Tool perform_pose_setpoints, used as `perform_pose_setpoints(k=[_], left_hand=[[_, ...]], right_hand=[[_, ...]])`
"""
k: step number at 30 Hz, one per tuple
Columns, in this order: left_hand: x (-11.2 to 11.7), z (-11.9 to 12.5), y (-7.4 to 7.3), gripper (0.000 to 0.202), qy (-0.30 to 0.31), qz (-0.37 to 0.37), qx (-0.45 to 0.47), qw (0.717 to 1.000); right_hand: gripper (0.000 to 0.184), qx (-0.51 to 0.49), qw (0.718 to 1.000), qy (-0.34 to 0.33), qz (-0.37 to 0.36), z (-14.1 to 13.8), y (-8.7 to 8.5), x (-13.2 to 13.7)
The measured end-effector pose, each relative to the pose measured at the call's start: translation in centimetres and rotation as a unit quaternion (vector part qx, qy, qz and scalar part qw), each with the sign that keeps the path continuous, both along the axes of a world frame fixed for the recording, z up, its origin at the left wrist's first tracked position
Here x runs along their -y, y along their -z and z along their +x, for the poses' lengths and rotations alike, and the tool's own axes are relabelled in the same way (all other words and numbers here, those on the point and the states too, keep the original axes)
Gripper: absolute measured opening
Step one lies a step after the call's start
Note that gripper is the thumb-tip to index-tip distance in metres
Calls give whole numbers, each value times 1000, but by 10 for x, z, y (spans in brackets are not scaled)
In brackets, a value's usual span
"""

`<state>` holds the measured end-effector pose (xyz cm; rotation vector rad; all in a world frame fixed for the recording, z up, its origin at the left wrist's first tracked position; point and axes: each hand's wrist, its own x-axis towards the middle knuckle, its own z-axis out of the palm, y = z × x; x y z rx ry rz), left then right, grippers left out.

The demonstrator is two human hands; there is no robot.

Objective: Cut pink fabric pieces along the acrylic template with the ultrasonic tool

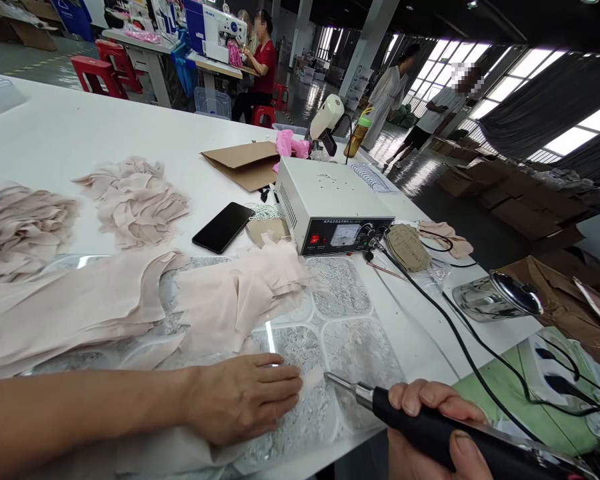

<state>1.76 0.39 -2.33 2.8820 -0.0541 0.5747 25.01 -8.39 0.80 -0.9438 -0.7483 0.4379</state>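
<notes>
My left hand lies flat, fingers stretched out, pressing on pale beige fabric over a grey marbled mat. A small pale edge of cloth shows just past its fingertips. Wrapped around a black ultrasonic cutter handpiece is my right hand; the metal tip points left and sits close to that cloth edge. I cannot tell whether the tip touches it. Beyond my left hand are a loose pile of cut beige fabric and a layered stack of beige cloth.
A white generator box stands at the back, its black cable running right. A phone, crumpled fabric heaps, cardboard, a metal-lidded jar and a power strip lie around. Other people are in the background.
</notes>
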Motion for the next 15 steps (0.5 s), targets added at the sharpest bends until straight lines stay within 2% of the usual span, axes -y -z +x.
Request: perform_pose_setpoints(k=[8,15], left_hand=[[0,0,2,33,2,-7,0,1000],[1,0,2,34,-3,-15,-6,1000]], right_hand=[[11,-21,1000,8,-1,-3,-5,-2],[11,-18,1000,-15,-18,-5,1,-4]])
